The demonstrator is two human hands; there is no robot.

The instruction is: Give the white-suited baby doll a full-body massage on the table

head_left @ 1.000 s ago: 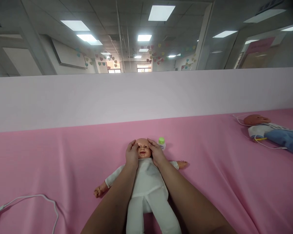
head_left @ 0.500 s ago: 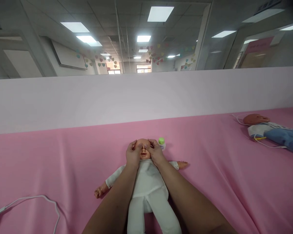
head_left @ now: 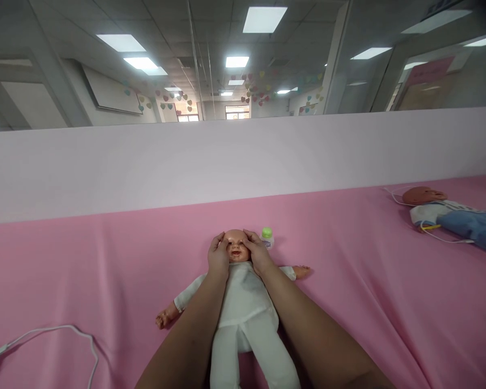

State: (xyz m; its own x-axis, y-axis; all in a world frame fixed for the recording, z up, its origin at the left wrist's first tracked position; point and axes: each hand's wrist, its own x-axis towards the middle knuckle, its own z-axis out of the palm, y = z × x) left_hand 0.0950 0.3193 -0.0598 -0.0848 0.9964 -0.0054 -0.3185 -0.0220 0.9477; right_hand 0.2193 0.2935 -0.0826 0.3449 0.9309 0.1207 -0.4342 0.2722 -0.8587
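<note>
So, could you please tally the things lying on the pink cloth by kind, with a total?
Baby dolls: 2, one in white with the left hand and right hand at its head, one in blue far right.
Green-capped bottles: 1
White cables: 2, one at near left, one by the far doll.
Total: 5

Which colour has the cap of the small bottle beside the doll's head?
Light green cap, seen in the head view.

green-capped bottle (head_left: pixel 268 236), second doll (head_left: pixel 449 215), white cable (head_left: pixel 65 336), pink cloth (head_left: pixel 368 281)
</note>
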